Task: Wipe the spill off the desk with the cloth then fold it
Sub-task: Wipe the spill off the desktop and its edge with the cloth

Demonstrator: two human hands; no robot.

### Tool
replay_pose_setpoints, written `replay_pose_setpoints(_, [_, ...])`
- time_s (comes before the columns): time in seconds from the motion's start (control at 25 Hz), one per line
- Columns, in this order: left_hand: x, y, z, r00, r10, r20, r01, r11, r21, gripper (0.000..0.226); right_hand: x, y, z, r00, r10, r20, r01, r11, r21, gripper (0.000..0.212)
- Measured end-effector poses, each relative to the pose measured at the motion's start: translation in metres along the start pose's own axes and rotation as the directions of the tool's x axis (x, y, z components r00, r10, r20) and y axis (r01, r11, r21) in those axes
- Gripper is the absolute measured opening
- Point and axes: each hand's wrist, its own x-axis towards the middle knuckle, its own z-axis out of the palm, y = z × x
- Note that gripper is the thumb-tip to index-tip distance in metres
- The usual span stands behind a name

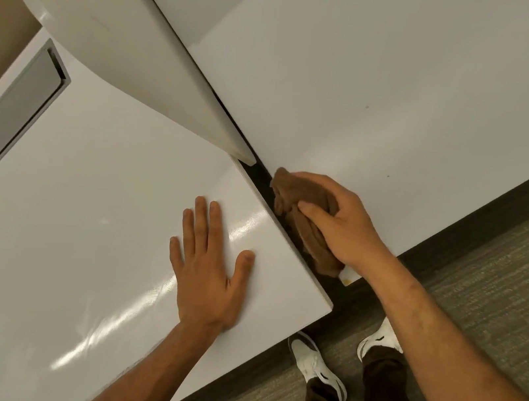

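Observation:
A bunched brown cloth (294,201) lies on the near corner of the right white desk (376,96), beside the dark gap between two desks. My right hand (339,222) presses down on the cloth and grips it, thumb across the folds. A small yellowish spot (348,277) shows at the desk edge just below the cloth. My left hand (210,268) rests flat, fingers spread, on the left white desk (82,206), holding nothing.
A white divider panel (125,39) rises between the two desks and ends near the cloth. A grey cable hatch (8,125) is set into the left desk. Below the desk edges are grey carpet (504,273) and my feet in white shoes (316,364).

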Motion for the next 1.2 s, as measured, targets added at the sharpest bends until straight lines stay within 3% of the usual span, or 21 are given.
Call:
replay_pose_setpoints(0.2, [0.000, -0.002, 0.000, 1.000, 0.005, -0.002, -0.005, 1.000, 0.008, 0.084, 0.058, -0.030, 0.039, 0.990, -0.068, 0.128, 0.072, 0.997, -0.033, 0.043])
replay_pose_setpoints(0.4, [0.001, -0.001, 0.001, 1.000, 0.009, -0.002, -0.009, 1.000, 0.011, 0.083, 0.035, -0.011, 0.036, 0.979, -0.083, 0.186, 0.094, 0.994, -0.048, 0.048])
replay_pose_setpoints(0.72, [0.001, -0.002, 0.002, 1.000, 0.012, 0.000, -0.012, 1.000, 0.007, 0.084, -0.036, 0.029, 0.015, 0.988, -0.059, 0.140, 0.070, 0.994, -0.079, 0.047])
replay_pose_setpoints(0.96, [0.000, -0.004, 0.002, 0.999, 0.035, -0.015, -0.035, 0.999, -0.008, 0.081, -0.080, 0.060, -0.005, 0.998, 0.036, 0.047, -0.028, 0.986, -0.165, 0.045])
replay_pose_setpoints(1.08, [0.001, -0.003, 0.001, 1.000, 0.029, -0.006, -0.029, 1.000, -0.007, 0.082, -0.105, 0.077, -0.009, 0.990, 0.120, 0.078, -0.102, 0.972, -0.211, 0.042])
replay_pose_setpoints(1.2, [-0.001, -0.005, 0.002, 0.999, 0.041, -0.012, -0.041, 0.999, -0.011, 0.082, -0.132, 0.063, -0.014, 0.988, 0.155, -0.005, -0.155, 0.986, -0.065, 0.038])
